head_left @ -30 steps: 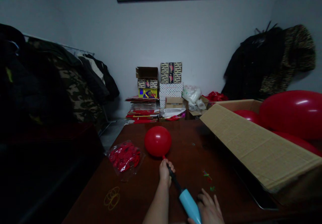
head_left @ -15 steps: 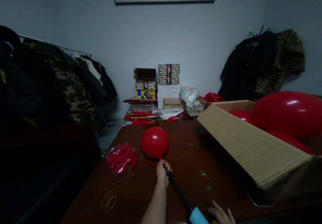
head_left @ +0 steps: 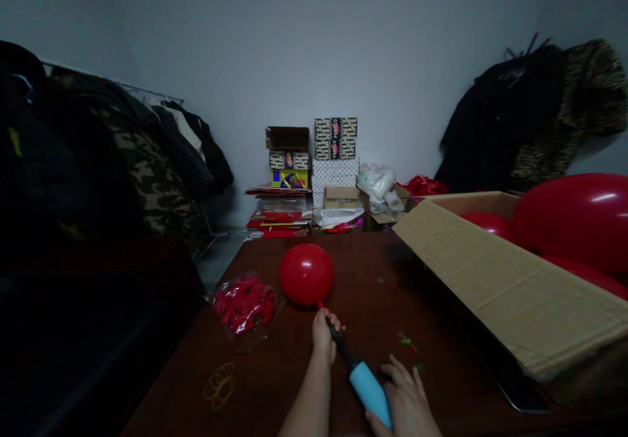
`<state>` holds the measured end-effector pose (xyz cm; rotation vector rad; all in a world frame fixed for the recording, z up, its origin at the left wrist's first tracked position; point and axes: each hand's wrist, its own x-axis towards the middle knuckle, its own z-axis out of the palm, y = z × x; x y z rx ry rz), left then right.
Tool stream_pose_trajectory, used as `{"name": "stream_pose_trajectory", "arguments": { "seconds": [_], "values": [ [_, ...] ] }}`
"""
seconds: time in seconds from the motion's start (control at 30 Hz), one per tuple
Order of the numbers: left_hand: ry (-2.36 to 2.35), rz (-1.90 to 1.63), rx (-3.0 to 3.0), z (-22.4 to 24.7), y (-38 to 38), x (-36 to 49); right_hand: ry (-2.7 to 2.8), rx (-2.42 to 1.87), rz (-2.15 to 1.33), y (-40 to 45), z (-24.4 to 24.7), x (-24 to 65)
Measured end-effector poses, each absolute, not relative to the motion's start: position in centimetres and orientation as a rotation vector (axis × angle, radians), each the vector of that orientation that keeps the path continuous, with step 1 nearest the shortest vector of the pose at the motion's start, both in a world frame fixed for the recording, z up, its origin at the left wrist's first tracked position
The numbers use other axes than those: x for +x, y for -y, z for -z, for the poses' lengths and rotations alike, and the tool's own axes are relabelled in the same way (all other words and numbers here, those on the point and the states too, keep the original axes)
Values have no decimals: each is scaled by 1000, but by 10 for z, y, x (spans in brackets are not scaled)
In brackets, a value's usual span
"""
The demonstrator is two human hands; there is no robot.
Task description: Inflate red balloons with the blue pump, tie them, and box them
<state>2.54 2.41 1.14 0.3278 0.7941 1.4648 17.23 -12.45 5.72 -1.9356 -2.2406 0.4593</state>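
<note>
A round red balloon sits above the dark table, its neck fitted on the tip of a balloon pump with a light blue barrel and a black shaft. My left hand is closed around the pump's tip and the balloon's neck. Low in the view, my right hand is at the blue barrel, thumb on its near side and the other fingers loosely spread past it. The barrel's lower end is cut off by the frame. Left of the balloon lies a clear bag of red balloons.
Yellow rubber bands lie at the table's front left. A cardboard box on the right holds large red balloons, its flap hanging toward the middle. Small green and red bits lie nearby. Stacked boxes stand behind the table.
My right hand has pushed the blue barrel up along the black shaft toward my left hand, so less shaft shows. The balloon looks slightly larger. The view has shifted a little.
</note>
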Motion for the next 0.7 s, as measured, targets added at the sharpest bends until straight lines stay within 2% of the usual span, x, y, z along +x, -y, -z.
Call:
{"name": "stream_pose_trajectory", "arguments": {
  "seconds": [0.33, 0.7],
  "values": [
    [-797, -1467, 361, -9, -28, 25, 2073, -1950, -330, 94, -58, 134],
    [-816, -1494, 403, -11, -23, 27, 2177, -1922, -325, 124, -34, 159]
  ]
}}
